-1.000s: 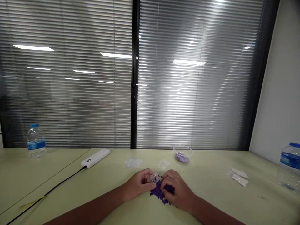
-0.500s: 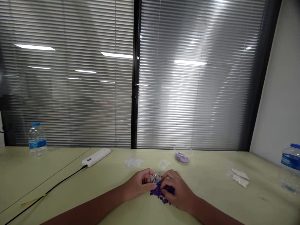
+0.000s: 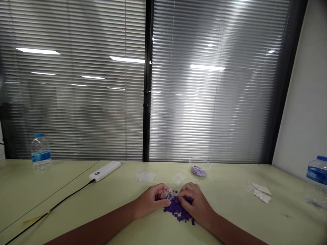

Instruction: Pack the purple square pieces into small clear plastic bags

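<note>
My left hand [image 3: 152, 201] is closed around a small clear plastic container [image 3: 169, 194], whose round opening is tilted toward the pile; a few small bits show inside it. A heap of dark purple flat pieces [image 3: 176, 206] lies on the table between my hands. Over the right side of this heap is my right hand [image 3: 195, 204], its thumb and fingertips pinched together just beside the container's mouth. Whatever sits in that pinch is too small to make out.
Two clear plastic bags [image 3: 145, 176] lie behind my hands. A clear round tub [image 3: 199, 167] holds pale lilac pieces. Torn white packets [image 3: 260, 192] and a bottle [image 3: 316, 182] are on the right; a white power bank [image 3: 105, 171] with a black cable and another bottle [image 3: 41, 152] on the left.
My right hand has shifted slightly right, its fingers drawing together, and more of the purple heap shows. My left hand and the container have stayed put.
</note>
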`<state>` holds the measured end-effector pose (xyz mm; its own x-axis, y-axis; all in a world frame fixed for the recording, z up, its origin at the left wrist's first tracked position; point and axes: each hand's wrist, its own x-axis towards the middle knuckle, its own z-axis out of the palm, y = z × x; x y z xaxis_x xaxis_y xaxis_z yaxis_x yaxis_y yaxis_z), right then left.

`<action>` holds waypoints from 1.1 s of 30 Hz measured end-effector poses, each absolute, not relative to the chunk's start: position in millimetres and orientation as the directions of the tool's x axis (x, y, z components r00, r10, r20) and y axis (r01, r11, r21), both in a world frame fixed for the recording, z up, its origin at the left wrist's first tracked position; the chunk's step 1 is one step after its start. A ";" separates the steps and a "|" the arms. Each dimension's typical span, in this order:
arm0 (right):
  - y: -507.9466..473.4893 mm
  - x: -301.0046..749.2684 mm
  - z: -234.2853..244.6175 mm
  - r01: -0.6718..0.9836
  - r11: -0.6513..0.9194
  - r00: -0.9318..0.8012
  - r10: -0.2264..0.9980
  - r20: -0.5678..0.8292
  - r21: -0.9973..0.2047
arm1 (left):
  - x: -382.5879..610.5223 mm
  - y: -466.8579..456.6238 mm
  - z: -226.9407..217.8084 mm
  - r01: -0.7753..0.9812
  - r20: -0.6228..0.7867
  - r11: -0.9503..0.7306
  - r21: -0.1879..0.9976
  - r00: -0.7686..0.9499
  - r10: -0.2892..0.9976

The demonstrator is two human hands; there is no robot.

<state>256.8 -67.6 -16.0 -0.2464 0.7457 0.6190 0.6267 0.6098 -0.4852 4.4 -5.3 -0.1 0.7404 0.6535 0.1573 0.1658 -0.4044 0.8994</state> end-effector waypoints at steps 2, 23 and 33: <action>-65.1 258.9 -16.7 0.616 0.594 -0.217 0.759 0.614 -0.517 | 4.6 -6.0 0.5 0.173 0.152 -0.406 0.897 0.743 0.652; -68.9 257.5 -16.5 0.593 0.744 -0.305 0.560 0.770 -0.307 | 4.7 -18.8 6.0 0.304 0.152 -0.562 0.769 0.767 0.623; -72.9 258.6 -13.1 0.596 0.728 -0.302 0.596 0.744 -0.340 | 4.7 -20.1 7.3 0.294 0.151 -0.560 0.775 0.774 0.615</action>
<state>258.6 -72.9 -13.1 -0.3023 0.5956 0.7442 0.5955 0.7276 -0.3405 4.7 -20.1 7.3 0.7740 0.6149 0.1512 0.2936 -0.5600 0.7747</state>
